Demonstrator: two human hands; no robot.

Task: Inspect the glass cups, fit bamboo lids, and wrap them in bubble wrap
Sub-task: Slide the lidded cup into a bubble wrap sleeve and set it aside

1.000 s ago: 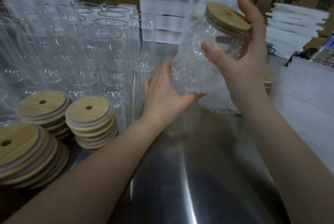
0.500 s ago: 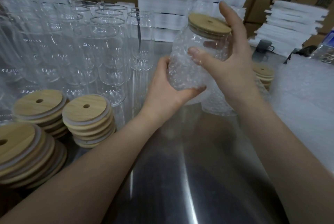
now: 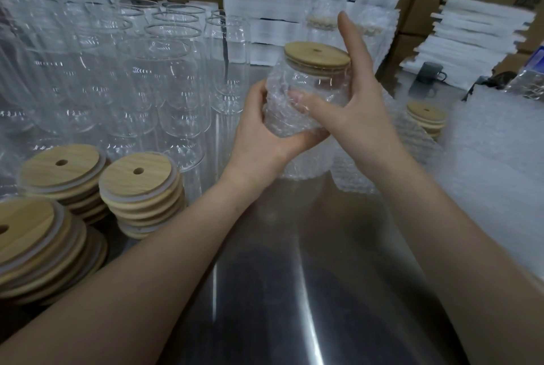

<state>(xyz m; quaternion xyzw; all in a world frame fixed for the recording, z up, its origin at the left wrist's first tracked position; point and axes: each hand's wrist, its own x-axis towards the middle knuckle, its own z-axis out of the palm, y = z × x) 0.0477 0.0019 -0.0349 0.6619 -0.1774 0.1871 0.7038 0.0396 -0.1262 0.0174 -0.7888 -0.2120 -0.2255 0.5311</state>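
Note:
I hold a glass cup (image 3: 318, 88) above the steel table (image 3: 294, 276). A bamboo lid (image 3: 316, 55) with a small hole sits on its mouth, and bubble wrap (image 3: 282, 117) covers its lower body. My left hand (image 3: 262, 132) grips the wrapped base from the left, fingers curled under it. My right hand (image 3: 359, 105) holds the cup from the right, thumb pressed across the front of the wrap and index finger pointing up past the lid.
Several bare glass cups (image 3: 153, 76) crowd the back left. Stacks of bamboo lids (image 3: 138, 188) sit at the near left, a smaller lid stack (image 3: 426, 117) at the right. Loose bubble wrap sheets (image 3: 500, 158) lie right. A wrapped cup (image 3: 321, 23), white boxes and a dark mug (image 3: 428, 74) stand behind.
The cup has come down and toward me and turned more upright. My right thumb has moved across the front of the wrap, and my left hand has closed further round the base.

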